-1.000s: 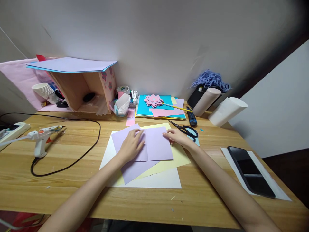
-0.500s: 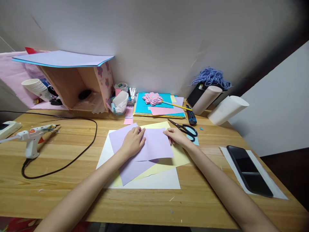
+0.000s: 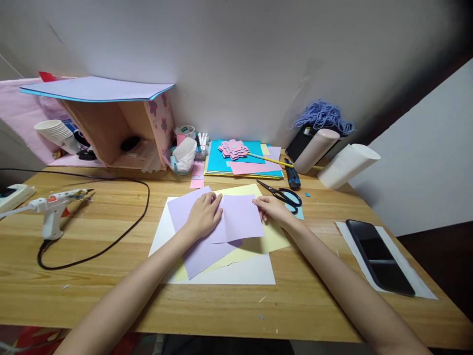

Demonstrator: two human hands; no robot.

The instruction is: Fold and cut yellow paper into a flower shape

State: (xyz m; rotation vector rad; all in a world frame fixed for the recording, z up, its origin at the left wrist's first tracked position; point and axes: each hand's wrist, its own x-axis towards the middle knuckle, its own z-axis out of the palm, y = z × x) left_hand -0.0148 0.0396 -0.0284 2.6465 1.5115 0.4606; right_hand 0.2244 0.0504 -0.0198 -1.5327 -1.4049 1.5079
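Note:
A creased purple sheet of paper [image 3: 242, 217] lies on the stack in front of me, its right half lifted and angled up from a vertical fold. My left hand [image 3: 204, 215] rests on its left part, fingers extended and pressing beside the crease. Between thumb and fingers, my right hand [image 3: 271, 209] pinches the sheet's upper right edge. Beneath are another purple sheet [image 3: 207, 259], a torn-edged yellow sheet [image 3: 275, 241] and a white sheet [image 3: 254, 271].
Black-handled scissors [image 3: 283, 195] and a box cutter [image 3: 292, 176] lie beyond my right hand. A corded glue gun [image 3: 55, 207] sits left. Behind are a cardboard box [image 3: 162, 123] and a pink paper flower [image 3: 233, 149]. A phone [image 3: 379, 256] lies right.
The right half of the creased purple sheet has risen from nearly flat to a tilt, pulled up by my right hand. My left hand stays on the left part.

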